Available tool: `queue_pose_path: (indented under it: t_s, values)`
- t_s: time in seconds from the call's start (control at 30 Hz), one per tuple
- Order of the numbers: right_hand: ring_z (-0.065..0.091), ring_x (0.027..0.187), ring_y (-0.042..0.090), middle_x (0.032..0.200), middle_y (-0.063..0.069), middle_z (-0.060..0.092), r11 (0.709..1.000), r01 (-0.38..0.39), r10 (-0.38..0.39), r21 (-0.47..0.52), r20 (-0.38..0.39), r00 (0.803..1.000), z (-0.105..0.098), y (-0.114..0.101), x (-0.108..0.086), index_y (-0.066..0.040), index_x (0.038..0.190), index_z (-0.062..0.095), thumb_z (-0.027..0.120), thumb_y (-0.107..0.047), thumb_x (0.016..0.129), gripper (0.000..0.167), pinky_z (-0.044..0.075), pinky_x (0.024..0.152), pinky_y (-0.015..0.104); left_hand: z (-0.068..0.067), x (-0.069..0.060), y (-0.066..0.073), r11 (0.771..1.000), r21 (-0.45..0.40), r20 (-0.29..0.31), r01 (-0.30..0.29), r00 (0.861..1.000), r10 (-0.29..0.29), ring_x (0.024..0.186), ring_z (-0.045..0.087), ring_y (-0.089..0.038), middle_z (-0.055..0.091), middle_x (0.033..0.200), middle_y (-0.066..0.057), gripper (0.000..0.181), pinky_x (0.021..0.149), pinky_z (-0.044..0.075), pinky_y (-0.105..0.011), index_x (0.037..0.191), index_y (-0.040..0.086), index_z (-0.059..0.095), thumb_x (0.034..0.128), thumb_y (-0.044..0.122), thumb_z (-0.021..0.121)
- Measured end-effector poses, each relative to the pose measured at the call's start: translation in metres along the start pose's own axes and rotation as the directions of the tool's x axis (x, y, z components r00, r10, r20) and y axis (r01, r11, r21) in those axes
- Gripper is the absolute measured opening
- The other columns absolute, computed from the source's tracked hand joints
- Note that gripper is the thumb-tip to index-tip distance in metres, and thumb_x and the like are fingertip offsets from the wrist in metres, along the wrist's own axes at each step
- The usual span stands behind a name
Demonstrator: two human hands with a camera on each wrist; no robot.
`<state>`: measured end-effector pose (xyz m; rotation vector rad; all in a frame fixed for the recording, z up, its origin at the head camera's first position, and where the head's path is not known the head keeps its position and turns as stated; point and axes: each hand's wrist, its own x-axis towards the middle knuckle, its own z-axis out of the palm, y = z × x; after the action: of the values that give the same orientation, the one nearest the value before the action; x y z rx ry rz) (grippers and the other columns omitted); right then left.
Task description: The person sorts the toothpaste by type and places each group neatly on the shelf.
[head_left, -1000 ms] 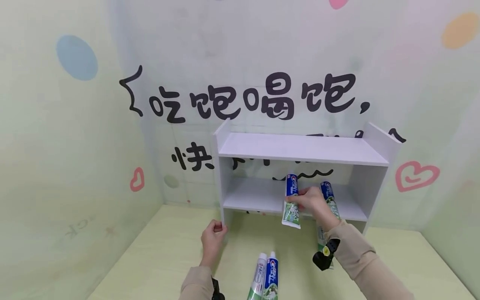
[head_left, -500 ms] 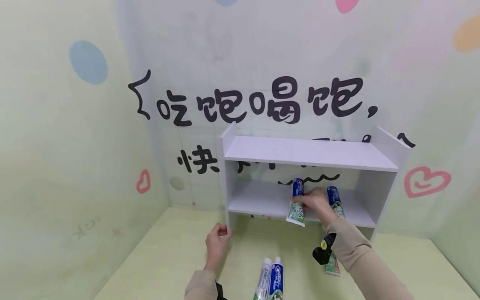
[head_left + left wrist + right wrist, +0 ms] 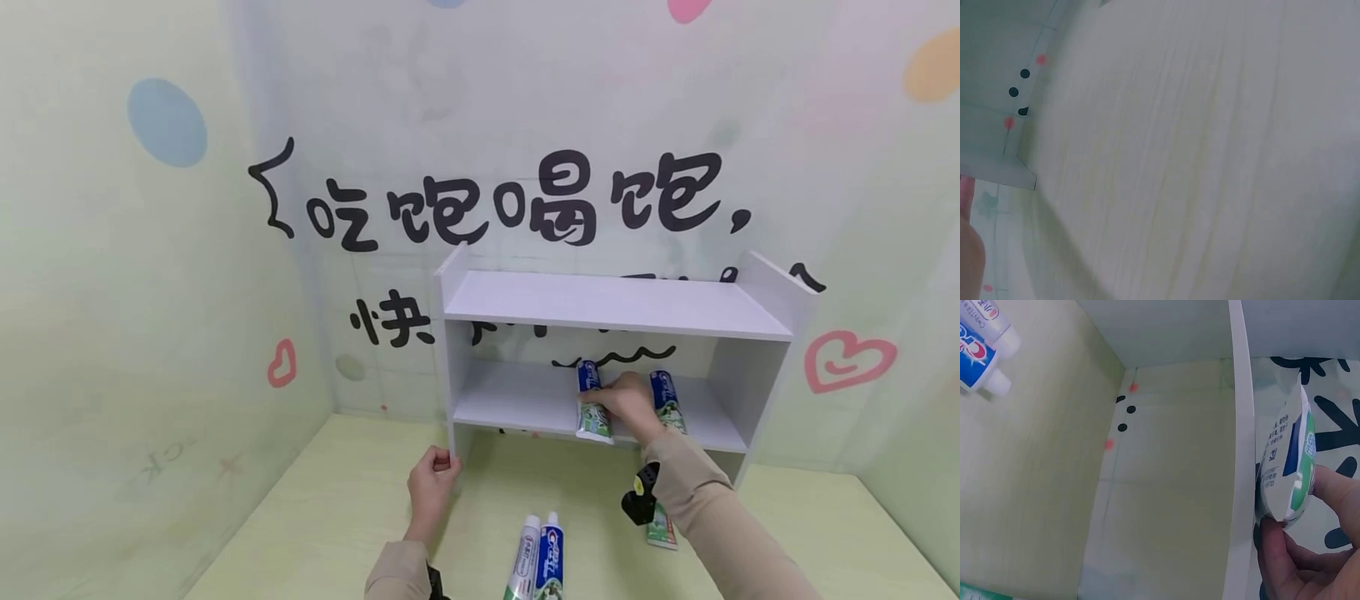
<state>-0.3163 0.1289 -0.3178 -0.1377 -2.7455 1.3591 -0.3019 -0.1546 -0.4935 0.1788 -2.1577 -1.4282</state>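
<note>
My right hand [image 3: 630, 402] pinches a blue, green and white Crest toothpaste tube [image 3: 595, 421] by its sides, at the middle shelf of a small white shelf unit [image 3: 510, 400]. Its cap end points back and its flat end reaches the shelf's front edge. In the right wrist view the tube [image 3: 1288, 462] is seen nearly edge-on, between thumb and fingers. With curled fingers my left hand [image 3: 431, 492] holds the lower front edge of the unit's left side panel. Only part of that hand [image 3: 969, 256] shows in the left wrist view.
Another Crest tube [image 3: 665, 400] lies on the same shelf to the right, partly behind my wrist. Two toothpaste tubes, one silvery [image 3: 523, 554] and one blue [image 3: 551, 554], lie on the table in front. Below my right forearm is a green-ended tube [image 3: 662, 529].
My right hand has moved the toothpaste tube farther back and lower onto the middle shelf. The left hand stays on the side panel. The head view has shifted slightly.
</note>
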Motion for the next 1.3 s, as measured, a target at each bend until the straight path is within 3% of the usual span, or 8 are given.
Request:
queue_pose_path:
  t_s: [0.2, 0.37, 0.43, 0.5, 0.6, 0.63, 1.03, 1.3]
  values:
    - [0.044, 0.050, 0.009, 0.054, -0.002, 0.055, 0.999, 0.018, -0.017, -0.037, 0.010, 1.000, 0.000, 0.002, -0.003, 0.001, 0.067, 0.064, 0.074, -0.027, 0.071, 0.030, 0.037, 0.047, 0.021, 0.000, -0.003, 0.000, 1.000, -0.009, 0.006, 0.011, 1.000, -0.011, 0.068, 0.062, -0.013, 0.068, 0.074, -0.009, 0.011, 0.056, 0.047, -0.019, 0.074, 0.005, 0.060, 0.0730, 0.006, 0.071]
    - [0.042, 0.050, 0.009, 0.054, -0.001, 0.052, 0.998, 0.040, -0.039, -0.039, 0.033, 0.999, -0.003, -0.003, -0.005, 0.003, 0.068, 0.061, 0.072, -0.027, 0.074, 0.032, 0.036, 0.048, 0.022, 0.000, -0.001, 0.001, 1.000, -0.012, -0.016, 0.016, 1.000, -0.016, 0.067, 0.062, -0.014, 0.068, 0.074, -0.010, 0.011, 0.056, 0.046, -0.019, 0.074, 0.004, 0.060, 0.0715, 0.005, 0.071]
    - [0.052, 0.059, 0.016, 0.067, 0.009, 0.060, 0.998, 0.048, -0.046, -0.037, 0.042, 0.998, -0.006, -0.006, -0.008, 0.008, 0.080, 0.061, 0.070, -0.028, 0.075, 0.036, 0.044, 0.056, 0.025, 0.001, -0.001, 0.001, 1.000, -0.010, -0.026, 0.012, 1.000, -0.012, 0.067, 0.063, -0.015, 0.068, 0.075, -0.011, 0.012, 0.056, 0.046, -0.018, 0.074, 0.004, 0.060, 0.0712, 0.005, 0.072]
    - [0.059, 0.082, 0.028, 0.093, 0.021, 0.064, 0.999, 0.044, -0.042, -0.032, 0.054, 0.998, -0.008, -0.007, -0.011, 0.013, 0.104, 0.057, 0.068, -0.028, 0.077, 0.050, 0.050, 0.073, 0.033, 0.001, 0.000, 0.002, 1.000, -0.008, -0.031, 0.004, 1.000, -0.005, 0.067, 0.063, -0.015, 0.068, 0.075, -0.011, 0.012, 0.057, 0.046, -0.019, 0.074, 0.003, 0.060, 0.0713, 0.004, 0.072]
    - [0.050, 0.113, 0.040, 0.124, 0.030, 0.049, 0.999, 0.032, -0.032, -0.009, 0.077, 0.997, -0.011, -0.008, -0.017, 0.013, 0.124, 0.043, 0.066, -0.030, 0.080, 0.065, 0.044, 0.093, 0.045, 0.002, -0.001, 0.002, 1.000, -0.004, -0.034, 0.008, 0.999, -0.008, 0.066, 0.062, -0.011, 0.068, 0.075, -0.010, 0.012, 0.057, 0.047, -0.019, 0.073, 0.004, 0.060, 0.0716, 0.005, 0.072]
    - [0.047, 0.116, 0.040, 0.128, 0.029, 0.047, 1.000, 0.022, -0.022, 0.006, 0.084, 0.996, -0.012, -0.007, -0.019, 0.012, 0.126, 0.042, 0.066, -0.030, 0.081, 0.067, 0.042, 0.096, 0.046, 0.002, -0.001, 0.002, 1.000, -0.002, -0.038, 0.009, 0.999, -0.009, 0.065, 0.062, -0.011, 0.068, 0.074, -0.010, 0.012, 0.057, 0.047, -0.020, 0.073, 0.005, 0.060, 0.0715, 0.004, 0.072]
    - [0.050, 0.116, 0.035, 0.126, 0.024, 0.051, 0.981, 0.062, -0.072, 0.184, 0.052, 0.996, -0.013, -0.001, -0.053, 0.006, 0.129, 0.042, 0.066, -0.029, 0.082, 0.064, 0.042, 0.097, 0.041, 0.002, 0.002, 0.003, 1.000, 0.011, -0.035, 0.020, 0.999, -0.019, 0.067, 0.062, -0.010, 0.068, 0.077, -0.011, 0.011, 0.058, 0.048, -0.021, 0.074, 0.004, 0.060, 0.0723, 0.005, 0.071]
    - [0.055, 0.109, 0.028, 0.119, 0.020, 0.056, 0.960, 0.055, -0.060, 0.274, 0.009, 0.998, -0.005, 0.007, -0.073, 0.003, 0.125, 0.047, 0.069, -0.028, 0.079, 0.060, 0.046, 0.093, 0.034, 0.002, 0.000, 0.002, 0.999, 0.000, -0.021, 0.033, 0.999, -0.033, 0.068, 0.062, -0.011, 0.068, 0.079, -0.012, 0.011, 0.057, 0.047, -0.018, 0.075, 0.003, 0.060, 0.0728, 0.005, 0.071]
